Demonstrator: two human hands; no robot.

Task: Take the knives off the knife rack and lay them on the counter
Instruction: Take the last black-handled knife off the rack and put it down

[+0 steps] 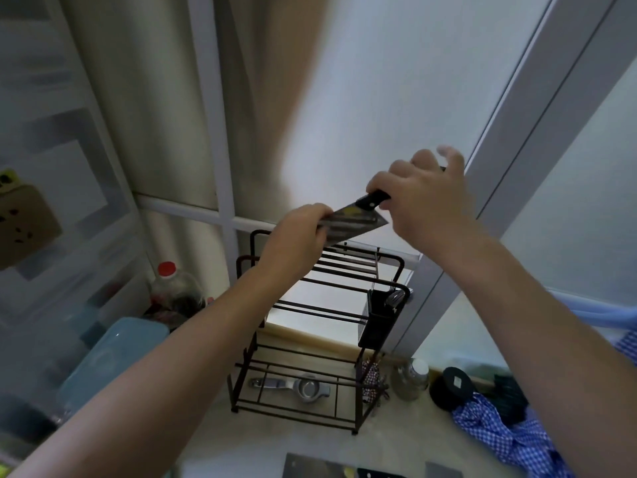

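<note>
Head view: my right hand [424, 198] grips the cleaver [355, 220] by its black handle; my left hand [296, 239] pinches the blade; both above the knife rack [320, 326].

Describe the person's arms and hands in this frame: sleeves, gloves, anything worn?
Both forearms are bare right to the frame edge, with no sleeves showing. The left hand and right hand have no gloves. No watch, bracelet or ring is visible, though motion blur could hide a thin ring.

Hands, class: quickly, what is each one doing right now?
Left hand: closed, pinching the cleaver blade.
Right hand: closed on the cleaver's handle.
</note>
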